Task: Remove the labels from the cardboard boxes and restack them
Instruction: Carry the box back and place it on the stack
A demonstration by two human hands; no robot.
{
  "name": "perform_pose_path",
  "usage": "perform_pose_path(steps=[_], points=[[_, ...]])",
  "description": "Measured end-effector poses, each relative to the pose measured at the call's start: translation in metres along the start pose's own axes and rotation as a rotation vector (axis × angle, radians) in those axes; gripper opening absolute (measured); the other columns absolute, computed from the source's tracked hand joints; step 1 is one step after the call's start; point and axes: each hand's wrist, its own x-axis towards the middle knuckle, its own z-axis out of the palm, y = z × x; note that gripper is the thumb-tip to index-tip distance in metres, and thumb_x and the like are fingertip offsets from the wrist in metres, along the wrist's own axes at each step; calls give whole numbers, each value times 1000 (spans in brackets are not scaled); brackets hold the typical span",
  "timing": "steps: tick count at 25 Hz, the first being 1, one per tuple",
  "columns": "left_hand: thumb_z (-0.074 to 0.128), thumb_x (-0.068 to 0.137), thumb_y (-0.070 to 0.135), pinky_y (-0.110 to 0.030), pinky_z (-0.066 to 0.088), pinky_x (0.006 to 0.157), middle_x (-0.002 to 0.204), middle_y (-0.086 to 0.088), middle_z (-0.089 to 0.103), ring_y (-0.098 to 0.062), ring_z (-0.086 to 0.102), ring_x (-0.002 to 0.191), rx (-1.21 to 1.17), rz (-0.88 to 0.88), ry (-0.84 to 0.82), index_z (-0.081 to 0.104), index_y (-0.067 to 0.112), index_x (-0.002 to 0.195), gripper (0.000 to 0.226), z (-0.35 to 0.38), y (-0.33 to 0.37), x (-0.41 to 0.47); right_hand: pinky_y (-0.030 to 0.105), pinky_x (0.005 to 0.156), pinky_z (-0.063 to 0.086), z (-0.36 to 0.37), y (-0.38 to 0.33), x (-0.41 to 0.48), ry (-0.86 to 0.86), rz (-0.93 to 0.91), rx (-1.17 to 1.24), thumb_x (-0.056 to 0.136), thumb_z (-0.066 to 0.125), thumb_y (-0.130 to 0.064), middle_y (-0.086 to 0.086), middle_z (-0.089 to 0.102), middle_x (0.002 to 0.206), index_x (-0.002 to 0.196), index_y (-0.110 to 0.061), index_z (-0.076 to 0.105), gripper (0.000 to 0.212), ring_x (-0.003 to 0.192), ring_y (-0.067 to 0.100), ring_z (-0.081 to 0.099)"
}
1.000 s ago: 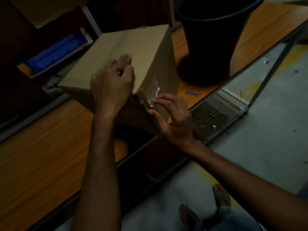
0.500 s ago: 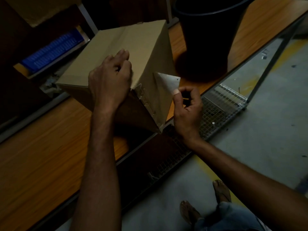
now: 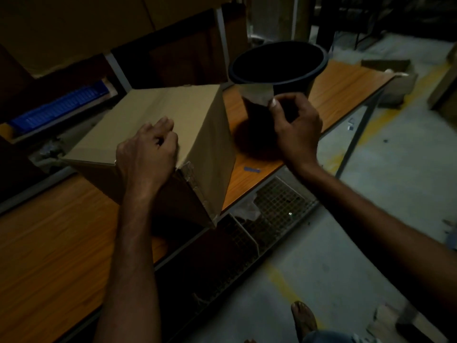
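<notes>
- Nearest you, bare concrete floor (image 3: 346, 256) lies open to the right of the desk (image 3: 49, 243). A wire mesh shelf (image 3: 279, 204) sits just under the desk's near edge.
- Your left hand (image 3: 146, 154) has its fingers curled over the near top corner of the cardboard box (image 3: 173, 115), steadying it.
- The box sits tilted, and its lowest corner is right at the desk's near edge. Clear tape runs along that corner.
- The box will probably feel light, with stiff walls and softer corners. To restack it, take it by two opposite edges or from underneath, not by the taped seam.
- A small blue scrap (image 3: 251, 170) lies on the desk just right of the box.
- Farther right, your right hand (image 3: 296, 127) pinches the white label (image 3: 257, 94) in the air, apart from the box. The label is thin and curling, and it is likely tacky enough to cling to your fingers.
- Just beyond the label, a black bucket (image 3: 277, 68) stands open-mouthed on the desk.
- Far left, a blue crate (image 3: 59, 107) and dark shelving crowd close behind the box. Your open room is to the right and toward you.
</notes>
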Motion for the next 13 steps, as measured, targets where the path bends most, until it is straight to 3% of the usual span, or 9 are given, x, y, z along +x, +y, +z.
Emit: perform_pose_path(steps=[4,10,13], points=[[40,105,39,-47,27,118,153,6,51,-21,47,139,60,-16,14,55,30,145,43,9,14,4,2,71,39,1,12,99,-2,-62,-254,100,64,-29,-5,74,104,109,-17,73,18,94,5,67],[34,101,46,-47,22,119,155,12,46,-16,38,146,70,-30,-15,52,32,147,51,10,9,7,34,92,54,19,29,166,-275,-149,-606,93,61,-21,8,77,118,118,-17,78,30,110,27,71],[30,96,49,-44,21,119,155,14,46,-14,38,146,71,-28,-19,52,33,147,58,9,10,7,36,90,56,22,33,177,-360,-186,-620,91,63,-13,12,76,117,117,-14,79,30,107,30,71]])
